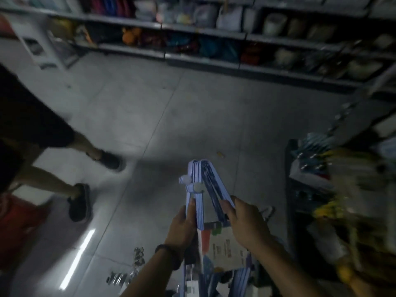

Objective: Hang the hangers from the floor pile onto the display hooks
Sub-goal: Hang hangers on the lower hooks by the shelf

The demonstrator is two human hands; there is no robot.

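Note:
I hold a bundled pack of light blue plastic hangers in front of me above the floor, its pointed end aimed away. My left hand grips the pack's left arm, with the thumb along it. My right hand grips the right arm. A printed card label hangs on the pack between my wrists. More blue hangers lie below at the bottom edge. The frame is blurred and no display hook can be made out.
Another person's legs in dark shoes stand on the grey tiled floor at left. Shelves of goods run along the back. A rack of packaged items crowds the right side. Small dark objects lie on the floor below.

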